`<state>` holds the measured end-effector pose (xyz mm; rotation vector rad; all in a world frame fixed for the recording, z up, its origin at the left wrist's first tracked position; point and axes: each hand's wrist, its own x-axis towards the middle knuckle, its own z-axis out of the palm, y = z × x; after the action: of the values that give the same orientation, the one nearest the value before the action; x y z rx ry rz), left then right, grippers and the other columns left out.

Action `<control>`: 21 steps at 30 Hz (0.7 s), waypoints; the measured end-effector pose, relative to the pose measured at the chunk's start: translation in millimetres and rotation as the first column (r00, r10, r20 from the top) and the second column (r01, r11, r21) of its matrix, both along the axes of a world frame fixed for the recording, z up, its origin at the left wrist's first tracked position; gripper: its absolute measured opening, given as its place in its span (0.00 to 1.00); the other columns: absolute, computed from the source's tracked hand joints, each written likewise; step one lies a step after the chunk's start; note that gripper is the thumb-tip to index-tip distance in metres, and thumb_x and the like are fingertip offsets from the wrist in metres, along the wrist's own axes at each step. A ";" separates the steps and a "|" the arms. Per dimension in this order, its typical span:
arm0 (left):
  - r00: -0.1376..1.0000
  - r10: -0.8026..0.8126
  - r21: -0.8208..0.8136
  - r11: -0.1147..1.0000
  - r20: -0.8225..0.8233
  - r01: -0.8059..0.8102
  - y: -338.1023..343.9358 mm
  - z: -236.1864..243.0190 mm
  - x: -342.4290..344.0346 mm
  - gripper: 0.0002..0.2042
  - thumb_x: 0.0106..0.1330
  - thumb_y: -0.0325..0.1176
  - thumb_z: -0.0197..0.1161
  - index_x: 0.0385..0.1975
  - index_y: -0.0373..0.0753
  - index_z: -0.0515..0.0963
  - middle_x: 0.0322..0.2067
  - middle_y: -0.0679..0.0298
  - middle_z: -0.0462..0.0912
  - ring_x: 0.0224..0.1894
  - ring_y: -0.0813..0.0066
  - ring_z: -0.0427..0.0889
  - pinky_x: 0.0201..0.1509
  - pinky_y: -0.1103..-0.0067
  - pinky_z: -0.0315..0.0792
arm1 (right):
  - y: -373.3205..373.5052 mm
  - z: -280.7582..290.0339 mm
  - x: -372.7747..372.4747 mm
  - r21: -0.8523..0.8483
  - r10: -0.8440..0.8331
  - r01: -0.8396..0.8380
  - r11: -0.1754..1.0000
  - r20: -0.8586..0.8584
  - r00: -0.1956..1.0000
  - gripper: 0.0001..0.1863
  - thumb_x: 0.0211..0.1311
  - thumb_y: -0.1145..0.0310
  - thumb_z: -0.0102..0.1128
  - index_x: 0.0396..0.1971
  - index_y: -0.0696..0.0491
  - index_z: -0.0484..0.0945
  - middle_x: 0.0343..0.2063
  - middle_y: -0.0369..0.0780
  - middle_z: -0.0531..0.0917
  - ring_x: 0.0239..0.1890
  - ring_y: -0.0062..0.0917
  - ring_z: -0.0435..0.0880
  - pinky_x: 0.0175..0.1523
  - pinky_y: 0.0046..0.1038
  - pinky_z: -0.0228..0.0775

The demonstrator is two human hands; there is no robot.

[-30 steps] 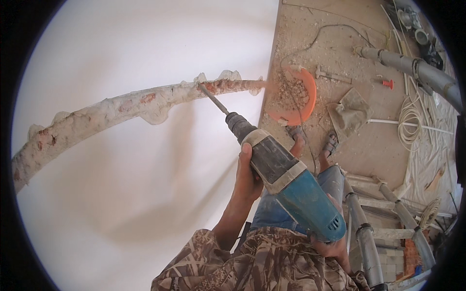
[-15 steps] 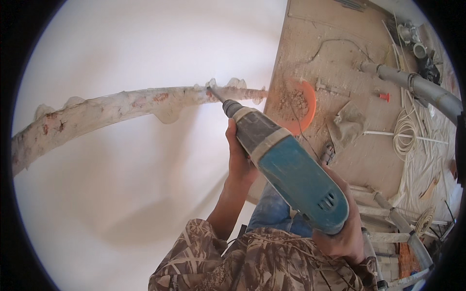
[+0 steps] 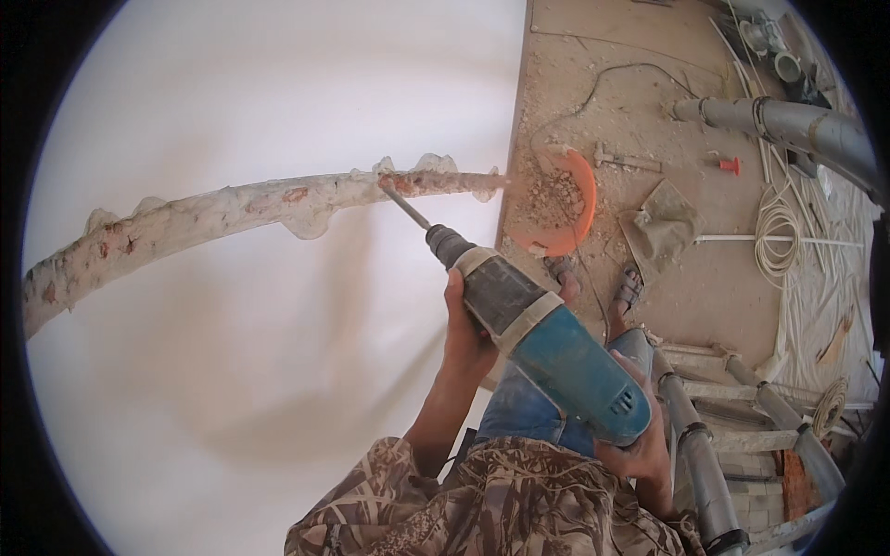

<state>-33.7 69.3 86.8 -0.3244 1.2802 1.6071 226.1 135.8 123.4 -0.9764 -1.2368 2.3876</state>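
My right hand [image 3: 654, 445] is closed around the rear of a dusty teal and black rotary hammer [image 3: 579, 361]. Under its front part, just behind the chuck, my left hand [image 3: 466, 324] wraps the tool from the left. A long metal bit [image 3: 406, 208] points away to the upper left, its tip at the rough channel [image 3: 209, 215] cut across the white wall [image 3: 278, 83]. Reddish patches show inside that channel, and its edges are chipped. Whether the tip presses into the material cannot be told. The fingers of my right hand are partly hidden behind the tool.
Rubble half fills an orange tub [image 3: 591, 199] by the wall's foot. A hammer [image 3: 630, 161], a cloth [image 3: 669, 230] and a red object [image 3: 730, 167] lie on the dusty floor. A metal ladder [image 3: 700, 454] stands at right, near coiled cable [image 3: 777, 232] and a grey pole [image 3: 797, 125].
The rotary hammer has shifted slightly down with both hands on it, and more of its bit shows. The view has moved, bringing my sandaled feet and more of the ladder into sight.
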 end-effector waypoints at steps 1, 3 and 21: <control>1.000 0.019 0.003 1.000 -0.009 -0.019 -1.5 2.3 -1.4 0.31 0.70 0.67 0.49 0.57 0.45 0.72 0.48 0.62 0.81 0.51 0.65 0.82 0.59 0.65 0.77 | -0.7 -1.0 0.6 0.033 0.036 -0.036 0.999 -0.002 0.999 0.51 0.40 0.75 0.65 0.72 0.62 0.56 0.61 0.50 0.74 0.63 0.31 0.74 0.68 0.31 0.62; 0.999 0.030 0.014 0.999 -0.020 -0.030 -8.7 2.3 -12.8 0.32 0.70 0.67 0.48 0.56 0.44 0.72 0.47 0.61 0.81 0.50 0.64 0.82 0.58 0.65 0.77 | -0.5 0.2 -8.2 0.056 0.095 -0.095 0.994 -0.003 0.995 0.54 0.40 0.74 0.68 0.73 0.60 0.54 0.60 0.50 0.76 0.62 0.30 0.76 0.68 0.30 0.62; 0.923 0.011 0.257 0.959 0.385 -0.119 -63.2 25.3 -98.0 0.45 0.60 0.74 0.54 0.61 0.37 0.69 0.49 0.48 0.78 0.46 0.48 0.82 0.49 0.56 0.80 | -57.5 86.7 -104.6 0.370 0.447 -0.458 0.808 0.122 0.886 0.59 0.49 0.63 0.72 0.77 0.52 0.42 0.36 0.51 0.82 0.39 0.47 0.85 0.42 0.44 0.77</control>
<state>-131.7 6.1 112.0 -0.4817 0.7451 1.6560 121.5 78.3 210.1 -0.6404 -2.0565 2.2946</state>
